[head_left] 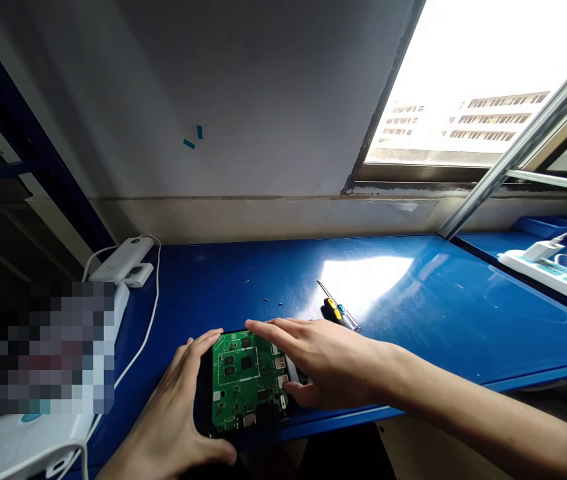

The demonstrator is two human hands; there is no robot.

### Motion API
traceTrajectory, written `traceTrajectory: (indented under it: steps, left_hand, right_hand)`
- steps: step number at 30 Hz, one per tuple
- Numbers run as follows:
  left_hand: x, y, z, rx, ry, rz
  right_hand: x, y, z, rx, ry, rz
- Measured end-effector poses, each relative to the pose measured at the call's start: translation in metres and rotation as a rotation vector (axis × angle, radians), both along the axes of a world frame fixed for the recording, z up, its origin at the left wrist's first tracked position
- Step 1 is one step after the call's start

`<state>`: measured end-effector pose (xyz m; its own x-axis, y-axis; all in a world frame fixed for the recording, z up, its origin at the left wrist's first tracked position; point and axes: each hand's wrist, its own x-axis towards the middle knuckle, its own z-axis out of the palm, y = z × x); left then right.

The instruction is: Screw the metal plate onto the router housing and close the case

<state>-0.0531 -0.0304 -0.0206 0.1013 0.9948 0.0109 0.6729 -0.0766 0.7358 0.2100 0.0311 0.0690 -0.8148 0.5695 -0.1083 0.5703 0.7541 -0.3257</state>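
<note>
A green circuit board (246,373) with chips and metal ports along its right side sits in a black casing near the front edge of the blue table. Wrapped round the casing's left side is my left hand (178,400), its fingers at the far corner and its thumb at the near one. My right hand (313,360) grips the right side, with fingertips over the far edge and the thumb against the ports. Beyond the board lie tiny dark screws (280,304). A screwdriver with a yellow and black handle (332,310) lies beside a clear-handled screwdriver (349,319).
White adapters (130,260) and a trailing white cable (156,300) occupy the table's left side, near a pixelated patch. At far right, a white power strip (558,270) holds a plug, with a blue tray (558,225) behind. A metal post (483,180) rises by the window.
</note>
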Motion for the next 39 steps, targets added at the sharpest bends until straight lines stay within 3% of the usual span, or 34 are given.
traceTrajectory:
  steps: [7, 14, 20, 26, 30, 39]
  left_hand:
    - [-0.002, 0.001, -0.006, 0.044, 0.075, -0.037]
    - [-0.003, 0.000, -0.001, 0.056, 0.155, -0.073]
    - [-0.001, -0.003, 0.000, 0.097, 0.215, -0.068]
    - [-0.002, -0.005, -0.009, 0.132, 0.298, -0.079]
    - [-0.006, -0.003, -0.014, 0.186, 0.305, -0.103]
    - [-0.003, -0.006, -0.013, 0.153, 0.334, -0.061]
  right_hand:
    - [0.003, -0.004, -0.006, -0.046, 0.040, -0.008]
    - [0.003, -0.010, -0.012, -0.015, 0.083, 0.020]
    - [0.026, -0.010, -0.005, 0.053, 0.060, -0.135]
    - [0.064, -0.007, -0.003, -0.076, -0.123, -0.301]
    - [0.076, -0.008, -0.009, -0.126, -0.162, -0.300]
    - [0.076, -0.008, -0.021, -0.079, -0.021, -0.312]
